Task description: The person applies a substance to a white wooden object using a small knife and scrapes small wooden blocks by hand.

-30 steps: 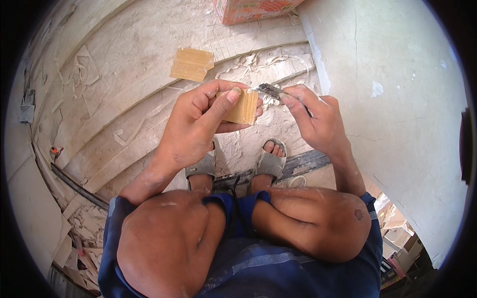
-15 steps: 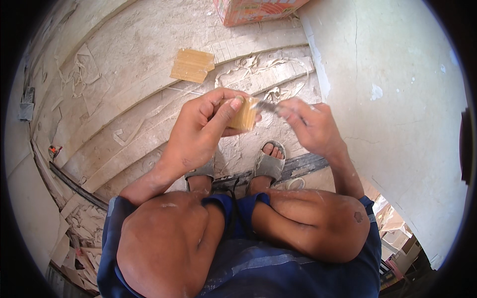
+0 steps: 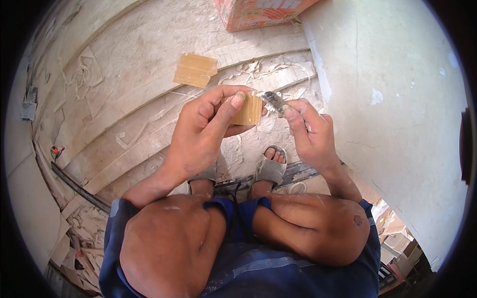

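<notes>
Now the dark tool [image 3: 273, 101], blurred half a second ago, shows sharply at the tan piece's [image 3: 251, 112] upper right corner; contact is unclear. The left hand's [image 3: 201, 121] grip pinches that piece above the floor [image 3: 149, 42], its far fingers mostly hidden. The right hand's [image 3: 312, 129] grip pinches the tool, covering its rear end.

I have an open lane on the near side of the tan piece [image 3: 252, 111], running between the wrists to the bare knees [image 3: 320, 226]. Left of the piece, the left hand [image 3: 202, 121] blocks me; right of it, the dark tool [image 3: 274, 103] and right hand [image 3: 314, 130]. Beyond it I have room up to the orange box [image 3: 261, 12]. Its height above the floor [image 3: 237, 156] I can't judge well.
</notes>
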Motion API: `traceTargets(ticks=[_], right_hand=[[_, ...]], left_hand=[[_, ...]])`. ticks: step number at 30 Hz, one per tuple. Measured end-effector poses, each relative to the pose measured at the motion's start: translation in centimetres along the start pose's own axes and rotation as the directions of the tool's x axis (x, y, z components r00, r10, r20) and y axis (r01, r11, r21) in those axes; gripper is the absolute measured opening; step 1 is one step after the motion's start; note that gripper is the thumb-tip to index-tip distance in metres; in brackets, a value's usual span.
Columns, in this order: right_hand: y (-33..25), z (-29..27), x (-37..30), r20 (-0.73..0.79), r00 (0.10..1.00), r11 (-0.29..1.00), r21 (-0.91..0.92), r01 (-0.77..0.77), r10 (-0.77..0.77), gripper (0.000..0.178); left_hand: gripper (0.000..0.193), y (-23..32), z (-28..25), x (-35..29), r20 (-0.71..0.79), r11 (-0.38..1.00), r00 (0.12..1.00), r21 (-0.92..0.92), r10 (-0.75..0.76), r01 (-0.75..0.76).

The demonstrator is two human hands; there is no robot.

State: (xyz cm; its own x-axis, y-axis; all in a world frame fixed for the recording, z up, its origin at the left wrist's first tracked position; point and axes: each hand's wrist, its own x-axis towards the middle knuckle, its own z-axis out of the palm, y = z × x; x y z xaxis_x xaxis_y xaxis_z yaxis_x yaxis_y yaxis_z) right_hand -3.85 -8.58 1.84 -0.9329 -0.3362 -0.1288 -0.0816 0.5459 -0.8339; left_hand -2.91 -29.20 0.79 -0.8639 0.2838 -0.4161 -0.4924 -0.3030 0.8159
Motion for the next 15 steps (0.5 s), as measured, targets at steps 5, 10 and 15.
traceTargets(ticks=[5, 10, 15], right_hand=[[0.1, 1.0, 0.0, -0.075, 0.997, 0.998, 0.053, -0.025, 0.029, 0.016], [0.3, 1.2, 0.4, -0.08, 0.996, 0.998, -0.051, 0.039, -0.043, 0.017], [0.4, 1.2, 0.6, -0.058, 0.996, 0.996, -0.068, 0.059, -0.063, 0.018]], left_hand=[[0.033, -0.3, 0.2, 0.0, -0.026, 0.999, 0.999, -0.044, 0.026, -0.027], [0.031, -0.5, 0.6, 0.0, -0.07, 0.993, 0.998, -0.114, 0.007, -0.014], [0.032, -0.9, 0.2, 0.1, -0.057, 0.997, 0.998, -0.075, 0.0, -0.004]])
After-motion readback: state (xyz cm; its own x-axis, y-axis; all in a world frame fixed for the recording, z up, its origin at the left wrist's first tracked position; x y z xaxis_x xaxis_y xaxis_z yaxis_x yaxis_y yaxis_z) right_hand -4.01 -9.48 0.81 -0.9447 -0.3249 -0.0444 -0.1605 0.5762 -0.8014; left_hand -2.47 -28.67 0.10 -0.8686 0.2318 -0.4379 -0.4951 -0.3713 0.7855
